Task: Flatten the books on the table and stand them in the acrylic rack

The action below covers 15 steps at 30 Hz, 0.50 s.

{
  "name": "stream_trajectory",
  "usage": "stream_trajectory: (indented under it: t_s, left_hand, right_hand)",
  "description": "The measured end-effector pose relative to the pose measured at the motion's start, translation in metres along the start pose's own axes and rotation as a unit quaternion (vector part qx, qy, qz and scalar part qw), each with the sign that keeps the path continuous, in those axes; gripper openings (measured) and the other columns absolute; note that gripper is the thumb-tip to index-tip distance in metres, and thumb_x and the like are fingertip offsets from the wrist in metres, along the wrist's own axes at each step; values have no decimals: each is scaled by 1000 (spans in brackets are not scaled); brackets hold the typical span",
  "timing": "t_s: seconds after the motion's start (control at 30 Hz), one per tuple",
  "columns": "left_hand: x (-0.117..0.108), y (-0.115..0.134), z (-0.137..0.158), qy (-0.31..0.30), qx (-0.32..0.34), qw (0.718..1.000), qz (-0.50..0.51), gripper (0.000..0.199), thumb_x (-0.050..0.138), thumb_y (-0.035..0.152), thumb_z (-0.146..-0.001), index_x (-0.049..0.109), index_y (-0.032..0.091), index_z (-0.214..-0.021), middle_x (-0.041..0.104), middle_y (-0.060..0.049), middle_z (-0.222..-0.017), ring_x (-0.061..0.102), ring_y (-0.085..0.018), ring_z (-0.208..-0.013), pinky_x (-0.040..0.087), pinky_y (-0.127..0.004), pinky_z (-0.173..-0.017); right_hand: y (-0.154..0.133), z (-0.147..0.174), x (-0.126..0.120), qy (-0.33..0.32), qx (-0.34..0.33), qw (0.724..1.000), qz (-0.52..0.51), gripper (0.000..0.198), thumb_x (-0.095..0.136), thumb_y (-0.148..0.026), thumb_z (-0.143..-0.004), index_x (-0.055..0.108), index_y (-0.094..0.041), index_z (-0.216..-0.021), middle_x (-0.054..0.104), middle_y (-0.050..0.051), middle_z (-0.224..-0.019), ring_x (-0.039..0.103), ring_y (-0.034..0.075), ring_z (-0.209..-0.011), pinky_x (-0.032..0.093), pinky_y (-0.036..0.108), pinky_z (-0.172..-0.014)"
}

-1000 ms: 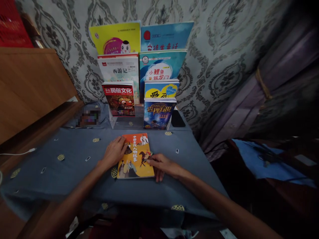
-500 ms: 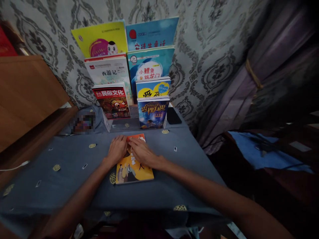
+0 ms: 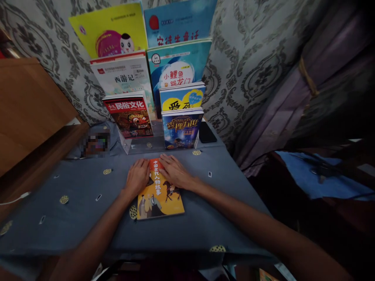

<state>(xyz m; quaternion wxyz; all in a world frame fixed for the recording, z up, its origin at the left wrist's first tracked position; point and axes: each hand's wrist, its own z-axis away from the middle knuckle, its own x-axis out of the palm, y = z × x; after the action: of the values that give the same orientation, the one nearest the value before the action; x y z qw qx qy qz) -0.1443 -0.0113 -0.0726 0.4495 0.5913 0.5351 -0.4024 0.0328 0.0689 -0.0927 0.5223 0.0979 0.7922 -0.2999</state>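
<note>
Orange book (image 3: 159, 195) lies flat under both hands (image 3: 156, 175).

orange-and-yellow picture book (image 3: 159, 195) lies flat, closed, cover up, on the blue tablecloth (image 3: 73, 203).

Both arms extended forward; left hand (image 3: 137, 177) and right hand (image 3: 175, 171) palms down (fingers flat), near together.

Damask wallpaper (image 3: 258, 47), tied purple curtain (image 3: 322, 78), wooden cabinet (image 3: 26, 105).
</note>
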Motion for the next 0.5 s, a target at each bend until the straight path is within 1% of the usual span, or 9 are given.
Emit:
stream_trajectory:
  t_s: [0.1, 0.23, 0.33, 0.5]
  left_hand:
    - [3, -2, 1, 14, -2, 999, 37, 31, 40, 20, -100, 61, 15, -122, 66, -14, -120, 60, -28, -113, 49, -41, -96]
    - [9, -7, 0, 37, 10, 997, 73, 31, 40, 21, -99, 61, 18, -123, 66, -12, -121, 59, -27, -114, 49, -41, -100]
    - [11, -10, -3, 38, 22, 996, 82, 31, 40, 19, -99, 61, 17, -122, 66, -12, -118, 60, -26, -113, 49, -41, -101]
    - [8, -11, -12, 17, 51, 996, 73, 29, 42, 17, -97, 63, 14, -117, 67, -14, -116, 62, -27, -109, 49, -43, -101]
  right_hand:
    - [15, 1, 0, 15, 39, 999, -29, 47, 43, -27, -100, 52, -8, -142, 48, 20, -151, 40, 28, -145, 31, 49, -120]
    - [28, 3, 3, 27, 33, 996, -74, 47, 41, -30, -101, 55, -9, -141, 52, 19, -148, 45, 26, -142, 34, 47, -119]
    - [28, 4, 4, 45, 34, 995, -81, 47, 41, -31, -101, 55, -9, -140, 53, 18, -148, 47, 26, -140, 37, 46, -118]
    - [21, 6, 2, 45, 51, 996, -54, 49, 39, -27, -100, 54, -1, -140, 55, 22, -145, 49, 29, -138, 36, 46, -118]
